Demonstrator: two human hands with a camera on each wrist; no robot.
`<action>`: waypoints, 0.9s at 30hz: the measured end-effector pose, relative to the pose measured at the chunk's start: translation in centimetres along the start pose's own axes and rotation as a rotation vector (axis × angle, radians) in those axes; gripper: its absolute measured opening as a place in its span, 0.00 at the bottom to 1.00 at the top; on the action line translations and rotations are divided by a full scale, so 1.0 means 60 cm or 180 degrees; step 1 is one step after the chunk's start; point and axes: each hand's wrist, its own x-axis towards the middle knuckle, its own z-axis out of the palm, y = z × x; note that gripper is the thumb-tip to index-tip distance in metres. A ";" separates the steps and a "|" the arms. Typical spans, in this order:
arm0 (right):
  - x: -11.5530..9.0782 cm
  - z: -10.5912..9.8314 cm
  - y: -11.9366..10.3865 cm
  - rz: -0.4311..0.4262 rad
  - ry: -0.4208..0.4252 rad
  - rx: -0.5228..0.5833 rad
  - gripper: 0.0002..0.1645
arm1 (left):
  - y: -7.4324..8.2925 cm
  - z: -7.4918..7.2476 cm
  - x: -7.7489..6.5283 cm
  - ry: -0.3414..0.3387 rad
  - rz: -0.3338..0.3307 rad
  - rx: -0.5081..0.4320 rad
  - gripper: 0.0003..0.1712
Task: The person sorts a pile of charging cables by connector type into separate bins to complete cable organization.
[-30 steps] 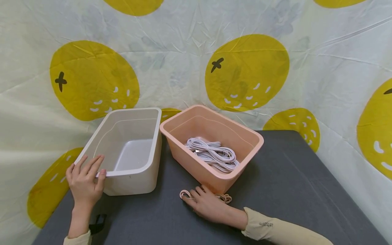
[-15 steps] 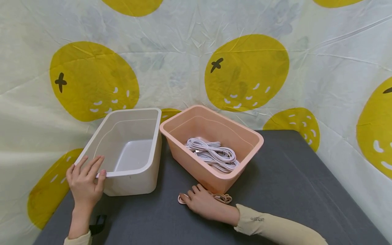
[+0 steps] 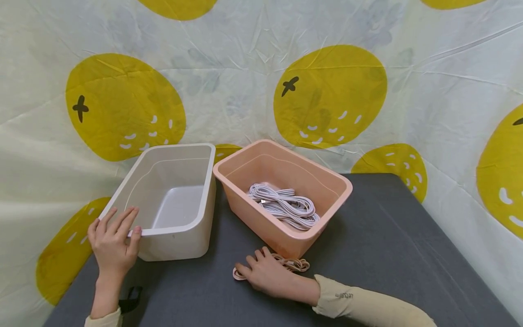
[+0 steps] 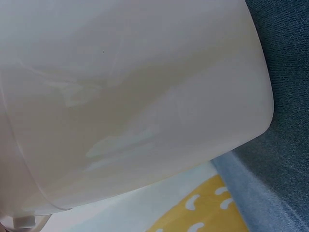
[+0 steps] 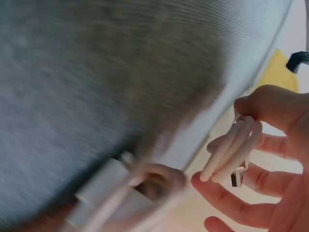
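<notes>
In the head view, my left hand rests on the near left corner of the white plastic bin, fingers fairly straight over its rim. The bin's outer wall fills most of the left wrist view. My right hand is low over the table, in front of the pink bin, and holds a bundled pink cable. In the right wrist view, the thumb and fingers pinch the cable's loops, and a metal USB plug shows beside them. Part of the bundle is hidden under the hand.
Several bundled white cables lie inside the pink bin. Both bins stand side by side on the dark table, with a fruit-patterned cloth hanging behind. A black strap-like thing is by the left wrist.
My right hand has shifted slightly left, drawing the left end of the pink cable with it and exposing more of the bundle. The left hand and both bins have stayed in place.
</notes>
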 end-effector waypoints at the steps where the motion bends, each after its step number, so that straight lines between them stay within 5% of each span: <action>1: 0.001 -0.004 0.000 0.0008 -0.0003 0.0005 0.20 | 0.000 0.000 0.000 0.0003 0.0002 0.0000 0.31; 27: 0.027 -0.154 0.034 0.0228 -0.0109 -0.0170 0.30 | -0.001 0.000 0.000 -0.0025 -0.0008 0.0015 0.31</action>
